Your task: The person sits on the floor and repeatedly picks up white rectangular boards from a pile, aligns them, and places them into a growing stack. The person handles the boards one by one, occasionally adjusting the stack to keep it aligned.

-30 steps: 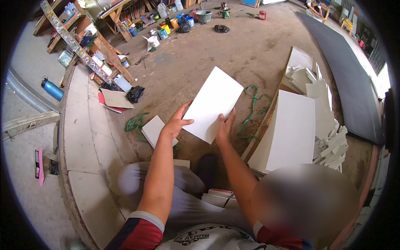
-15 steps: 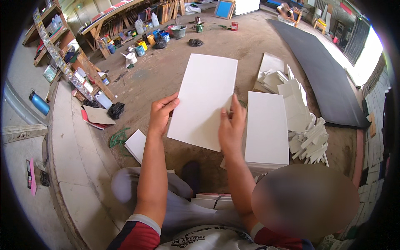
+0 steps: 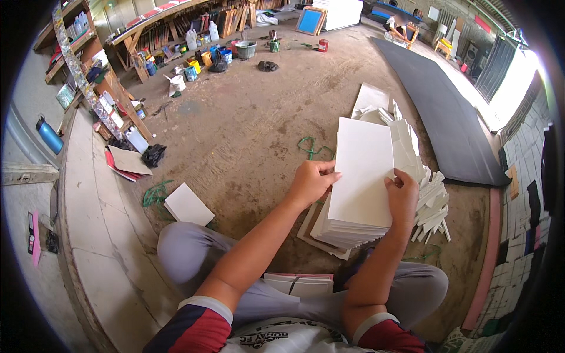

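A white rectangular sheet of card or paper (image 3: 362, 170) lies on top of a tall stack of similar sheets (image 3: 353, 231), right of centre on the floor. My left hand (image 3: 315, 181) pinches its left edge, thumb on top and fingers curled at the side. Along the right edge, my right hand (image 3: 402, 193) holds the same sheet between thumb and fingers. The stack's lower layers jut out unevenly toward me. Behind and right of it spreads a heap of white offcuts (image 3: 432, 203).
Nearer my left knee lies a smaller white pile (image 3: 189, 204), beside green string (image 3: 158, 193). Bundled sheets (image 3: 300, 285) sit between my legs. A long black mat (image 3: 441, 112) stretches along the right. Paint pots (image 3: 226, 56) stand far left; a person (image 3: 397, 28) sits far back.
Both hands have moved right, bringing the white sheet from in front of me onto the stack. My left hand has crossed over to the stack's left side.
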`<state>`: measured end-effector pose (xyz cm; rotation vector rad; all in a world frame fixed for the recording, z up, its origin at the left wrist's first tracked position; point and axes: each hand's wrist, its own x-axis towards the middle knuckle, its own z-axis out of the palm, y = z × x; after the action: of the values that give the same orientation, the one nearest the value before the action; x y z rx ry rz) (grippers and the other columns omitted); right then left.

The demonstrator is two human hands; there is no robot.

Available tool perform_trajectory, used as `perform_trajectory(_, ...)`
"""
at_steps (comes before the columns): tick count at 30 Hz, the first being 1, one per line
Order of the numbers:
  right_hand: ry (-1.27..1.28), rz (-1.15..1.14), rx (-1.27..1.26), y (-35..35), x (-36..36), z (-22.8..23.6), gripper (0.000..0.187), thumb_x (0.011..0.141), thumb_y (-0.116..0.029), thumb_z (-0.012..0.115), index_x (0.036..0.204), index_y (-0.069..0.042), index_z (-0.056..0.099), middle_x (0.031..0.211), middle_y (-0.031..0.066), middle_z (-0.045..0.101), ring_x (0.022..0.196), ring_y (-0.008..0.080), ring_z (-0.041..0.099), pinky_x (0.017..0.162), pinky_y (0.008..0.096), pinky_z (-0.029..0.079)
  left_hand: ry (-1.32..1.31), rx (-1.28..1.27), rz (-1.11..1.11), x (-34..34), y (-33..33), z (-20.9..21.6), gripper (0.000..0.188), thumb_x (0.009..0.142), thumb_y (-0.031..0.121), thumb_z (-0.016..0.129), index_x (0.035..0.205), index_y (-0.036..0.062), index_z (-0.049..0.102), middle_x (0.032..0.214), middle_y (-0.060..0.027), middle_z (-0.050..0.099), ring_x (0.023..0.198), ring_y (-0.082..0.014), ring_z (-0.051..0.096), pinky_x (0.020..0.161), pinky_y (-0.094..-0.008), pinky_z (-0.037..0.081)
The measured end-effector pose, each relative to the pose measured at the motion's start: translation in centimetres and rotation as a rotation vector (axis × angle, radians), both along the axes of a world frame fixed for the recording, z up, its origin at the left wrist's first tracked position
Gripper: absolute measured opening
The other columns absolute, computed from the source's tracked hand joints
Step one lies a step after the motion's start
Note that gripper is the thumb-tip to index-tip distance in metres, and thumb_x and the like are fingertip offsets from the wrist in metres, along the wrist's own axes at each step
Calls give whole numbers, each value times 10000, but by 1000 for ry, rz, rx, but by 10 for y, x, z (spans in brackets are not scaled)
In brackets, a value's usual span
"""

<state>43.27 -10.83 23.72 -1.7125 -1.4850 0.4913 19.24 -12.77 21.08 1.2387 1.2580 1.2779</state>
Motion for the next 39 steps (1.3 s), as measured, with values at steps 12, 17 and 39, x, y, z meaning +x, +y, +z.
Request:
perform_trajectory(12,-133,-19,42,9,14,-25,425,812,-87,823,1215,23,741,857,121,700,772,225,648,747,373,540,227,-64,-45,10,3,-16,399,872,99,798,1249,-14,736,756,-50,717,621,-103,650,569,-278,528)
perform_trajectory(17,-244,-69,-14,3,8,-27,431,819,-124,829,1227,-15,744,912,138,713,812,278,675,771,412,546,231,-96,-38,9,-3,-19,411,874,134,811,1249,-15,736,765,-62,732,619,-106,651,582,-280,530)
perform_trajectory(39,506,812,-208,-12,-344,-251,529,1098,-350,490,1426,60,550,1412,283,576,1303,433,570,1107,468,438,-437,-539,829,-234,3,-265,219,879,133,745,1029,-23,769,975,-166,749,784,-253,727,710,-354,588)
